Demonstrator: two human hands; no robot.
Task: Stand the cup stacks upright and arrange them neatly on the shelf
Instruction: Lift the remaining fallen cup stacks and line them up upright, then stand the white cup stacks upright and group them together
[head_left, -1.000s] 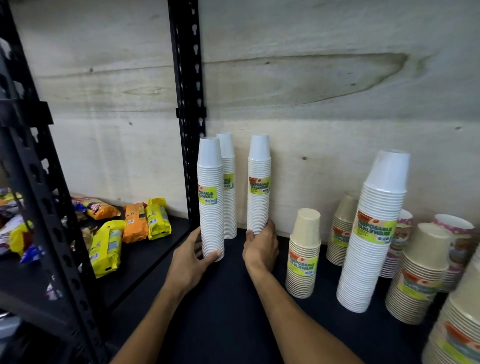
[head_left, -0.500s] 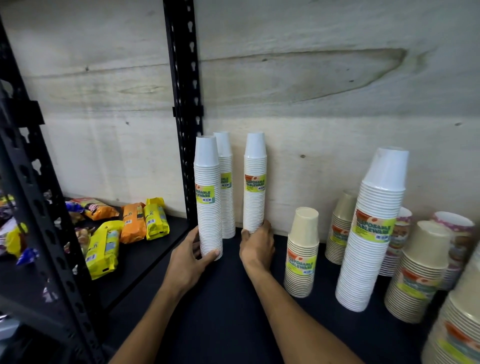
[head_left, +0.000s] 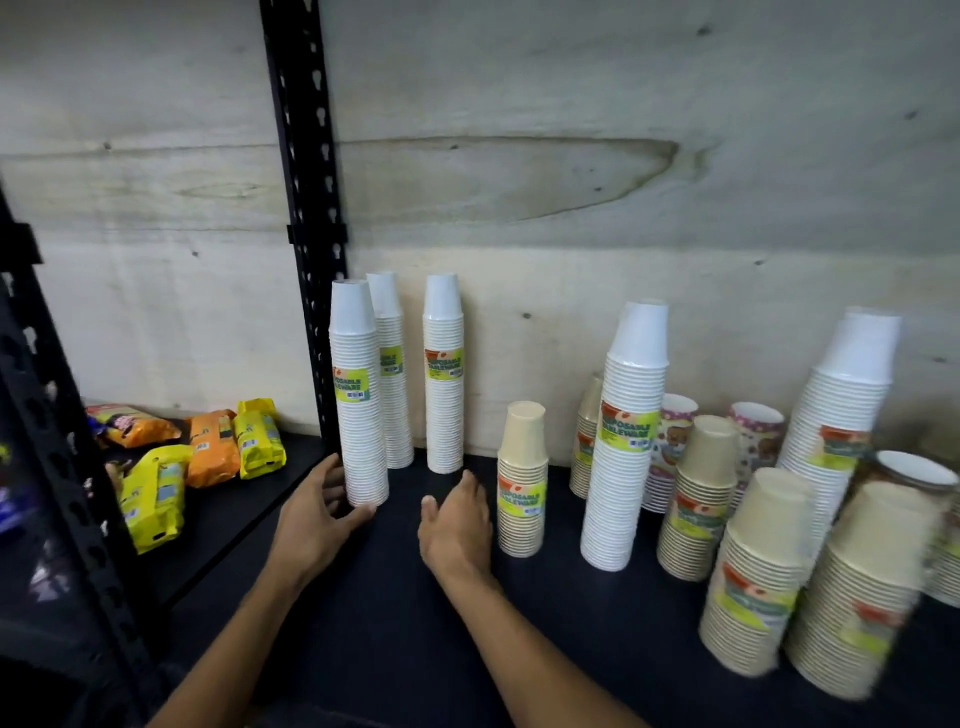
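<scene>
- Left hand (head_left: 317, 512): fingers loosely curved at the front white cup stack (head_left: 359, 400) base; steady low.
- Right hand (head_left: 457, 519): open, empty, beside cream cup stack (head_left: 522, 480); approach gently.

head view, close, facing shelf (head_left: 395, 649)
</scene>
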